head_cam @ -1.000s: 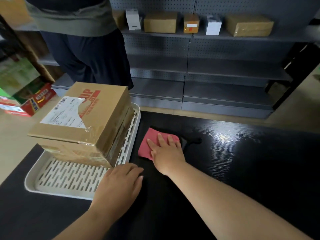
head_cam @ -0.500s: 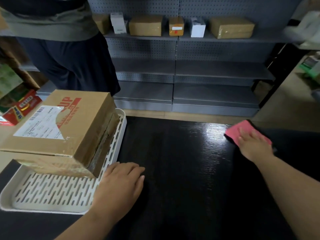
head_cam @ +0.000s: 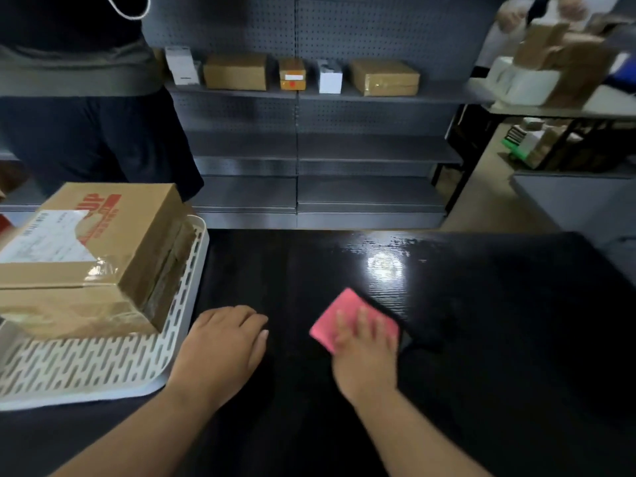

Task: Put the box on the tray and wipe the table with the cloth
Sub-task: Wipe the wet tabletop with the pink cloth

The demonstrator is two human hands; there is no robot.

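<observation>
Box: one cardboard box (head_cam: 86,256) sat on the tray, red print and one white label on its top, clear tape over the front edge.
Tray: one white slotted tray (head_cam: 103,366) lay at the left of the surface, its near part bare, the box filling its far part.
Cloth: one pink cloth (head_cam: 339,313) lay flat on the surface, near its middle, a dark blurred patch just beside it on the right.
Right hand: the right hand (head_cam: 366,352) was pressed flat on the cloth, fingers spread wide, blurred, gripping nothing.
Left hand: the left hand (head_cam: 220,346) rested palm down on the surface just beside the tray's near right corner, fingers loosely curled, holding nothing.
Surface: one dark wood-grain surface (head_cam: 481,321), with one bright glare spot beyond the cloth.
Shelving: one grey shelf unit (head_cam: 309,149) stood behind, five parcels in a row on its top shelf, three brown and two white.
Bystander: one person (head_cam: 86,115) in dark clothes stood beyond the tray.
</observation>
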